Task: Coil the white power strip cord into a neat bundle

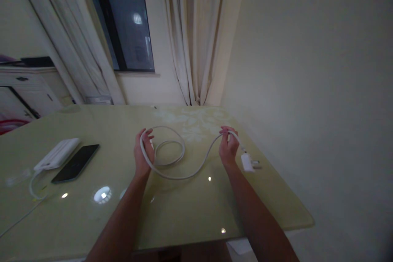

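A white cable (181,177) runs in a slack arc between my two hands above the glossy green table (172,213). My left hand (143,152) is curled round the cable where it turns into a loose coil (169,153) lying on the table. My right hand (228,146) pinches the cable near its other end. Just past that hand the cable ends in a white plug (247,162) resting on the table by the right edge.
On the left of the table lie a white power strip (58,153) and a dark phone (76,163), with a thin white lead (33,186) curling near them. A wall stands close on the right. Curtains (196,37), a dark window and a white cabinet (26,90) are behind.
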The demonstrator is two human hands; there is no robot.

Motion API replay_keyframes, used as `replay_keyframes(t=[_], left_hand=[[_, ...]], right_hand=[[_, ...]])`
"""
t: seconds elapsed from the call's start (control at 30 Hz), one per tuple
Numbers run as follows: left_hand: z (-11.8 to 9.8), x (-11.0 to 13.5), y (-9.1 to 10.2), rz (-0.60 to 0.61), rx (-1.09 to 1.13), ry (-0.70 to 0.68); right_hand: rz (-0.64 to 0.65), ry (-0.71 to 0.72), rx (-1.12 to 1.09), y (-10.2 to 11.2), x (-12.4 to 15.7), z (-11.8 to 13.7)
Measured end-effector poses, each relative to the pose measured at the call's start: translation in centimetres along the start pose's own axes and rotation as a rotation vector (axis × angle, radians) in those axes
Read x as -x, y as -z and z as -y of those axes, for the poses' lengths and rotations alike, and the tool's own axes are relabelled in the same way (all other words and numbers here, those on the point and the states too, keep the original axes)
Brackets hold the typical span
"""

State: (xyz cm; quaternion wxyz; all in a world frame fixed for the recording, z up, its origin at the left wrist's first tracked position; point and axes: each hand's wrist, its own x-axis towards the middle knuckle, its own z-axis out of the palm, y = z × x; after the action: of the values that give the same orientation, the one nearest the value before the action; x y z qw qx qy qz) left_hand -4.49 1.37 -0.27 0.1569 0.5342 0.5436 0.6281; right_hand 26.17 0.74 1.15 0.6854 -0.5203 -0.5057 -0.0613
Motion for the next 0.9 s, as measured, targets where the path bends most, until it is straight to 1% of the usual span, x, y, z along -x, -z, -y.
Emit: replay_keyframes(t=[0.03,0.07,0.17,0.27,0.37,0.43,0.5,0.6,0.7,0.8,0.83,0.9], left_hand=[[-0.1,0.1,-0.1,-0.019,0.031,-0.024],[-0.3,0.2,-0.3,-0.003,0.04,-0.048],[-1.0,1.0,-1.1,0.147,0.11,-0.112],[-1.9,2.2,-1.9,0.265,0.226,-0.169],[-2.8,3.4,-2.1,0.386,0.189,-0.257],[-3.2,4.2,-2.1,0.451,0.158,-0.305],[-3.5,4.8,-2.2,0.487,0.161,-0.364],[-3.9,5.5,-2.4,0.55,0.17,-0.499],[-4.5,6.2,-2.6,0.65,0.157,-0.63],[-5.1,6.5,-2.6,0.727,0.102,-0.697],[-5.2,6.3,-2.6,0.722,0.079,-0.699],[-4.7,5.3,-2.4,0.638,0.012,-0.648]], right_hand=[[0.041,0.002,-0.023,-0.1,0.2,0.1],[0.07,0.004,-0.052,-0.2,0.4,0.3],[0.156,0.053,-0.106,-0.5,1.0,1.3],[0.329,0.107,-0.12,-0.5,1.7,2.7],[0.502,0.076,-0.12,-0.4,2.4,3.9],[0.562,0.062,-0.104,-0.5,2.6,4.4],[0.578,0.05,-0.106,-0.5,2.6,4.6],[0.598,0.024,-0.14,-0.4,2.3,4.7],[0.632,0.031,-0.147,-0.2,2.1,4.7],[0.637,0.049,-0.139,-0.2,2.1,4.5],[0.624,0.038,-0.137,-0.2,2.1,4.3],[0.567,-0.015,-0.13,-0.3,2.0,4.0]])
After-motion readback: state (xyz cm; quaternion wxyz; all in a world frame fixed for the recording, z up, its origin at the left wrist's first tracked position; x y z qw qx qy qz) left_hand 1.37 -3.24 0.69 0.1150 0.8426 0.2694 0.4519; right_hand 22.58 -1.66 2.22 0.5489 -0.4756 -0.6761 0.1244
